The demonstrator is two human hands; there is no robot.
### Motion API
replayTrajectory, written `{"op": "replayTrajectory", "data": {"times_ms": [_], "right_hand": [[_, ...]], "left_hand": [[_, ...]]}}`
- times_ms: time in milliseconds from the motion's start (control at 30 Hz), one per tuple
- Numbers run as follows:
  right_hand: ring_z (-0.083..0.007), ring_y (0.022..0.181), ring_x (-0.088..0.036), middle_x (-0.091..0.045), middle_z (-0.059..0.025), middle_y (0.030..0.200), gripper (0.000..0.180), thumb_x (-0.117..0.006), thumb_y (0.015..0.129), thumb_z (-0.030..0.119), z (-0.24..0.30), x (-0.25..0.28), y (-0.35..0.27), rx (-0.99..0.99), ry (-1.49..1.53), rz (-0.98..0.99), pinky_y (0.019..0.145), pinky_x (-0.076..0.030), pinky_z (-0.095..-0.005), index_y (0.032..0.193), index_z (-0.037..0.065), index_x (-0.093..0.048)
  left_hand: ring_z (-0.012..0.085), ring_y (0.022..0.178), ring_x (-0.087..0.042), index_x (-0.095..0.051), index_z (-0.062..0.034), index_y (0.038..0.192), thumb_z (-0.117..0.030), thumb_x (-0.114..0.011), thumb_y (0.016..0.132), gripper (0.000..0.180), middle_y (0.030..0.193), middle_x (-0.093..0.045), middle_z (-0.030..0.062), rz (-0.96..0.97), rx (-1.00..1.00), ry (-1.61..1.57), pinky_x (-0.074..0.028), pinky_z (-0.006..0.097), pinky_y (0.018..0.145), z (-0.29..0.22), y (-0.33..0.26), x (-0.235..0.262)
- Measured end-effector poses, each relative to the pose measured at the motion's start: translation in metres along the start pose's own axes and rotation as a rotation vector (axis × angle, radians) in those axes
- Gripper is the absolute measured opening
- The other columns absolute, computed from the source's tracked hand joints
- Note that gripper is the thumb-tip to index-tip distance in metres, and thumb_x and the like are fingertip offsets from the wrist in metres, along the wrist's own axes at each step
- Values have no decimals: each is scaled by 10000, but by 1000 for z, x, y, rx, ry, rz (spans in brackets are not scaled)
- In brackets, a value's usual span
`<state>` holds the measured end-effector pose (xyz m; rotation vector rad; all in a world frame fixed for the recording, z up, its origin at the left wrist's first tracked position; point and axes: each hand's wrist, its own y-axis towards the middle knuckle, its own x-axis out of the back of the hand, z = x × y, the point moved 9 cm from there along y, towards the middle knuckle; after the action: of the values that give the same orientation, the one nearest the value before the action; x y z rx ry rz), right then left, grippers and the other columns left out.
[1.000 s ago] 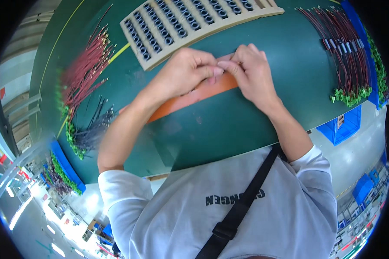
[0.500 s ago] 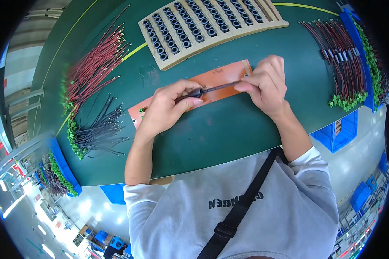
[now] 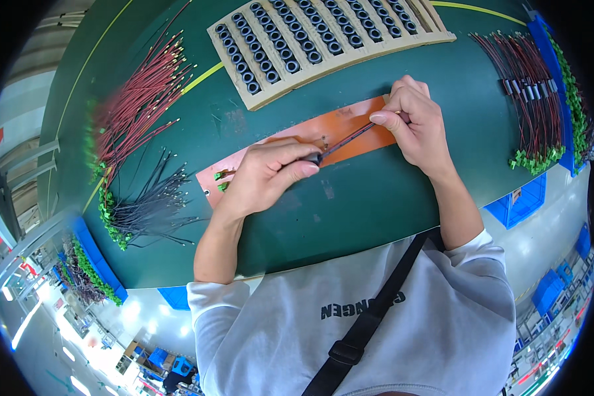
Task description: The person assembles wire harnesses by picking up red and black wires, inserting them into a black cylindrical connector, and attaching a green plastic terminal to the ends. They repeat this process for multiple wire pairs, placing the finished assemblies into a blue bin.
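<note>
My left hand [image 3: 261, 175] is closed round a small black ring-like core [image 3: 315, 158], most of it hidden by the fingers. A dark red and black wire pair [image 3: 351, 139] runs out of the core up to my right hand [image 3: 416, 125]. There thumb and fingers pinch the wires, keeping them taut. Beneath both hands a long orange board [image 3: 366, 115] lies at a slant on the green table. Small green connectors [image 3: 223, 177] sit at its left end, beside my left wrist.
A tan tray [image 3: 264, 99] with rows of black rings stands at the far side. Red wires [image 3: 142, 89] and black wires [image 3: 152, 204] with green connectors lie at left. Finished-looking wire bundles [image 3: 531, 99] lie at right, beside a blue bin [image 3: 554, 79].
My right hand has shifted slightly right, and the left has come a little nearer and to the right. More of the green connectors on the board now show.
</note>
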<state>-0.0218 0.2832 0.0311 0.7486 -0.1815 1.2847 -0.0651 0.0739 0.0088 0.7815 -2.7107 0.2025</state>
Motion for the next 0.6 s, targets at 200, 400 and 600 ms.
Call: {"op": "replayTrajectory", "data": {"times_ms": [200, 400, 600], "right_hand": [[-130, 710, -517, -560, 13, 726, 186, -800, 901, 164, -23, -9, 1, -179, 103, 17, 750, -437, -304, 865, 45, -662], [-90, 905, -640, -655, -3, 964, 344, -749, 957, 103, 8, -30, 7, -406, 835, 39, 855, -513, -239, 1263, 2, -629], [-91, 757, -658, -703, -63, 988, 257, -658, 1037, 208, 11, -47, 2, -413, 760, 46, 675, -541, -236, 1072, -36, -731]], "left_hand": [[169, 853, -654, -718, 25, 1213, -136, -711, 962, 298, 968, -726, 102, 1, 56, -46, -524, 313, 789, 5, 0, 1], [112, 847, -649, -723, 4, 1223, -153, -717, 976, 293, 988, -728, 53, -119, 106, -221, -519, 271, 761, 20, -10, 15], [87, 809, -649, -733, 0, 1205, -155, -727, 973, 279, 982, -738, 51, -94, 142, -209, -511, 253, 713, 15, -10, 8]]}}
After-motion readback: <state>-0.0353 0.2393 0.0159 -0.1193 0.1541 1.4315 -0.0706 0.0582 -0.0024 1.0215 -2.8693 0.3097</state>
